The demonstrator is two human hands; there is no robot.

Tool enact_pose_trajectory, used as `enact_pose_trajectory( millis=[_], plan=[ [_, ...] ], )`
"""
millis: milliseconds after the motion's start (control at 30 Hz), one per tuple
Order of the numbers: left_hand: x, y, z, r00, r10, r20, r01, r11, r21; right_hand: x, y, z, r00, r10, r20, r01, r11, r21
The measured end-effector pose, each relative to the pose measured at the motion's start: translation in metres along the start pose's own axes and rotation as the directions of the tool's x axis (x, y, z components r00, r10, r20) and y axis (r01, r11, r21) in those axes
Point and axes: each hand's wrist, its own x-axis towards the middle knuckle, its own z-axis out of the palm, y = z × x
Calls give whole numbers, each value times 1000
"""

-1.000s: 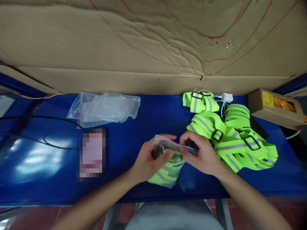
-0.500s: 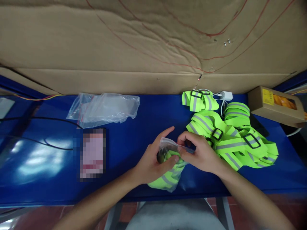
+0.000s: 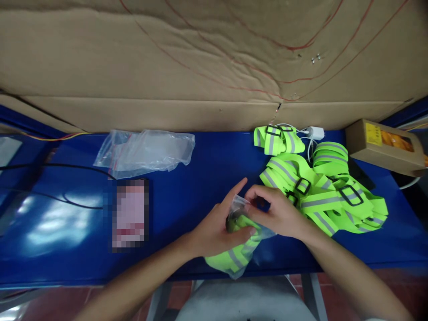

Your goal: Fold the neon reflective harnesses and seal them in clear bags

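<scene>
A clear zip bag (image 3: pixel 238 203) with a folded neon-yellow reflective strap (image 3: pixel 234 256) inside is between my hands, above the front edge of the blue table. My left hand (image 3: pixel 219 229) wraps round the bag's side, thumb across the front and index finger stretched out. With thumb and index finger, my right hand (image 3: pixel 276 211) pinches the bag's top edge. Right of that hand lies a heap of loose neon-yellow reflective straps (image 3: pixel 324 203) with black buckles. A smaller bundle of the same straps (image 3: pixel 279 140) sits behind it.
Several flat clear zip bags (image 3: pixel 150 151) lie at the back left. A dark-edged item with a blurred face (image 3: pixel 129 214) is in front of them, near black cables (image 3: pixel 76 166). At the right stand a cardboard box (image 3: pixel 384 147) and a white charger (image 3: pixel 316 133). A stool (image 3: pixel 244 301) is below.
The filled bag has tilted, its bottom slightly lower. My left hand has shifted a little right, and my right fingers have moved slightly along the bag's top edge.
</scene>
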Motion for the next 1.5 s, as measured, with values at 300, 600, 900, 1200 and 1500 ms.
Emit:
enact_pose_trajectory(
  millis=[300, 600, 900, 1200, 1500],
  plan=[
    [1, -7, 5, 996, 35, 81, -30, 998, -60, -2, 4, 8, 998, 24, 66, -25, 999, 27],
    [8, -4, -14, 979, 29, 204, -4, 992, -123, -5, 11, 6, 998, 14, -67, -13, 1000, 13],
    [19, 5, -64, 981, 128, -143, -111, 986, 123, 3, 18, -5, 887, -68, -457, -29, 979, -203],
    [87, 28, -98, 833, 314, -456, -6, 828, 560, -3, 23, 24, 965, -262, 3, 232, 848, -476],
    [34, 27, 1, 926, 234, -297, 251, 210, 945, -1, 25, 19, 962, -188, 199, 274, 687, -673]
  ],
)
